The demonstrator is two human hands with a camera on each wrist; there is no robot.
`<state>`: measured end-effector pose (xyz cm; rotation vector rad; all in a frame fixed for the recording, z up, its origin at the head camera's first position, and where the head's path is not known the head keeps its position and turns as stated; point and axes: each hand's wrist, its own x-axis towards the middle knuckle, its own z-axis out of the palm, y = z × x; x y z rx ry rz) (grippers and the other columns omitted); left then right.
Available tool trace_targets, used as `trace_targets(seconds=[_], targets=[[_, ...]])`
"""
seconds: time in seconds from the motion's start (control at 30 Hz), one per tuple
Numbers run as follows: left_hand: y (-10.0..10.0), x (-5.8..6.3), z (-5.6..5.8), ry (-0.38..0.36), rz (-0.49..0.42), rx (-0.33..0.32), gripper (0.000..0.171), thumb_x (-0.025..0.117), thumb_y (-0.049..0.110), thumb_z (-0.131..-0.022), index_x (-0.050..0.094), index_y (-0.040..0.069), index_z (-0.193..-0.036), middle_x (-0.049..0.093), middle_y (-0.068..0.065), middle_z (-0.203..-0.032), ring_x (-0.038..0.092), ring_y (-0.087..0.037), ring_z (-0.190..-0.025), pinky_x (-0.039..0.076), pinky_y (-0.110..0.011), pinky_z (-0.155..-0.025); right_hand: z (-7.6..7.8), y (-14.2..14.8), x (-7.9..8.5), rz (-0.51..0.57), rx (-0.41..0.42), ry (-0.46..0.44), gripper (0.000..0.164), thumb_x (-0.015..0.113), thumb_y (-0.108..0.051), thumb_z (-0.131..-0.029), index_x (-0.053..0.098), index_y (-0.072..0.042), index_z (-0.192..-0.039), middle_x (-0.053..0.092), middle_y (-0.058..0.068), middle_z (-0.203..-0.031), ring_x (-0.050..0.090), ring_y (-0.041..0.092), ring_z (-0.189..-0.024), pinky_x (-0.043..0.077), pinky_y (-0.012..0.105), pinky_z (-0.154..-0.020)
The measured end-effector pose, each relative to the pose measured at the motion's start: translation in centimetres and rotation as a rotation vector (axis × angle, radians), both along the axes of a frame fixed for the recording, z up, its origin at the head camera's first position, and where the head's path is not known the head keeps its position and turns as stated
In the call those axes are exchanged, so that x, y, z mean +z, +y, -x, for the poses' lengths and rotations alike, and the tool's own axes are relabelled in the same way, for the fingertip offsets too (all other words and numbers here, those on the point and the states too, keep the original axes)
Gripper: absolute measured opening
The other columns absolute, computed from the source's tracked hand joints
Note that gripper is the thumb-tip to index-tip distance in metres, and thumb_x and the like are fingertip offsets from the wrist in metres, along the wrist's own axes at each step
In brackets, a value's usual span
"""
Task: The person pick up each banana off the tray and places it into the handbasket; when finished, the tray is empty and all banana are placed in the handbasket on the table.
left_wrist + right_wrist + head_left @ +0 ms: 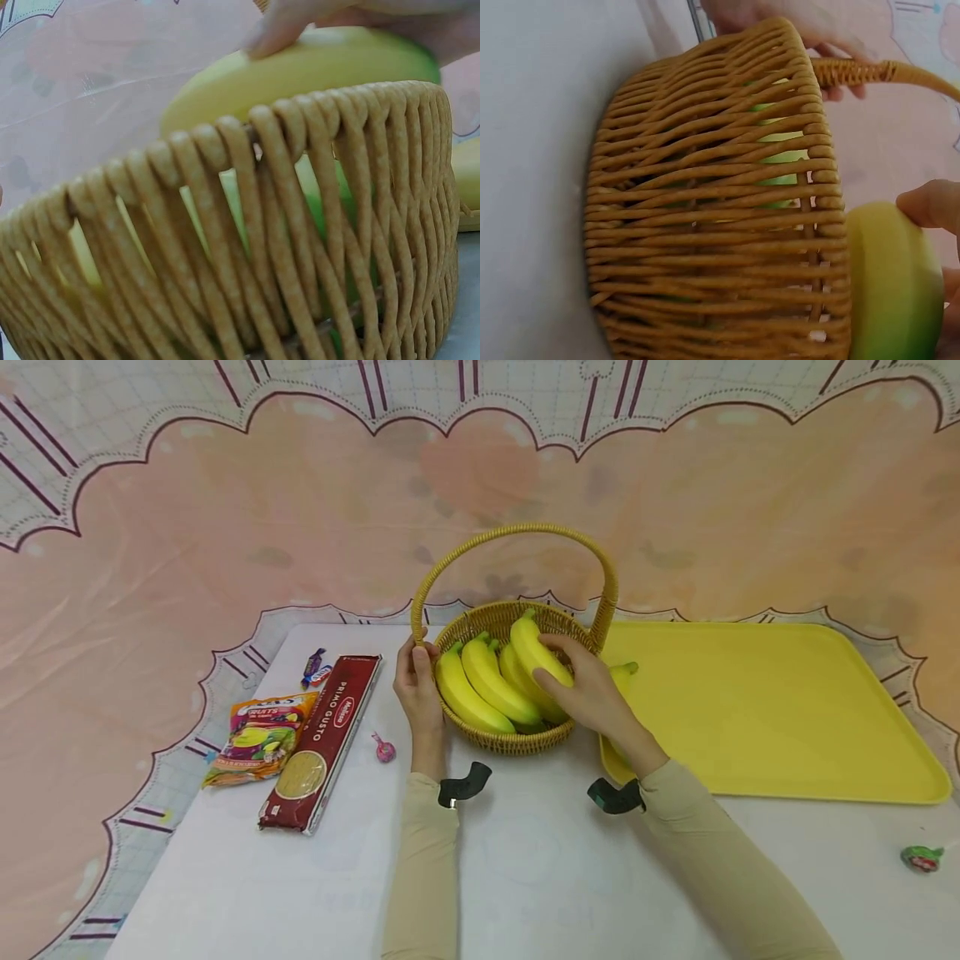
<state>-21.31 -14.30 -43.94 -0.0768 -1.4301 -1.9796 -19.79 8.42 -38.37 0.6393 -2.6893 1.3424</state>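
Note:
A wicker basket (510, 743) with a tall arched handle (517, 529) stands on the white table, and several yellow bananas (495, 685) lie side by side inside it. My left hand (420, 693) grips the handle's left foot at the rim. With fingers on one side and thumb on the other, my right hand (596, 697) holds the rightmost banana (531, 647) at the basket's right side. In the left wrist view that banana (315, 71) rises above the rim; its lower part is hidden by the weave. The right wrist view shows the banana (892, 285) beside the rim.
Right of the basket lies a yellow tray (765, 710), with another banana (624, 675) on its left edge, partly behind my right arm. On the left are a red spaghetti pack (322, 743), a candy bag (262, 739) and small wrapped sweets (384, 749). A green-wrapped sweet (922, 858) lies far right.

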Motion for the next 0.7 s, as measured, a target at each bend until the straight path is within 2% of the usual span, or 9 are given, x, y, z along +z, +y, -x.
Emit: trace_targets(seconds=[0.17,0.4,0.6,0.7], targets=[[-0.2,0.0,0.0,-0.007,0.010,0.012,0.043,0.052,0.043,-0.094,0.061,0.011,-0.120,0.058,0.002,-0.090,0.053,-0.012,-0.090,0.046,-0.019,-0.086,1.5,-1.6,-0.3,-0.034,0.014,-0.018,0.052,0.060,-0.029,-0.092,0.044,-0.010,-0.138,0.052,0.009,-0.135,0.050,0.024,-0.123,0.042,0.042,-0.101],[-0.1,0.1,0.0,-0.006,0.022,0.009,0.039,0.050,0.038,-0.096,0.061,0.009,-0.121,0.057,0.001,-0.090,0.053,-0.013,-0.090,0.046,-0.021,-0.086,2.9,-3.0,-1.3,-0.124,0.034,-0.109,0.052,0.057,-0.029,-0.093,0.042,-0.009,-0.138,0.048,0.009,-0.139,0.046,0.025,-0.127,0.038,0.042,-0.106],[-0.1,0.2,0.1,-0.005,0.042,0.017,0.043,0.050,0.044,-0.095,0.061,0.011,-0.120,0.058,0.002,-0.090,0.053,-0.013,-0.090,0.045,-0.021,-0.085,3.6,-3.4,-1.5,-0.178,0.093,-0.126,0.051,0.057,-0.029,-0.094,0.039,-0.005,-0.135,0.048,0.015,-0.135,0.048,0.028,-0.123,0.040,0.044,-0.103],[-0.1,0.0,0.0,-0.005,0.036,0.013,0.047,0.051,0.048,-0.093,0.061,0.011,-0.119,0.058,0.003,-0.090,0.053,-0.013,-0.090,0.045,-0.021,-0.086,3.5,-3.3,-1.6,-0.182,0.088,-0.132,0.050,0.055,-0.032,-0.094,0.040,-0.006,-0.134,0.048,0.015,-0.132,0.049,0.028,-0.121,0.041,0.044,-0.102]])
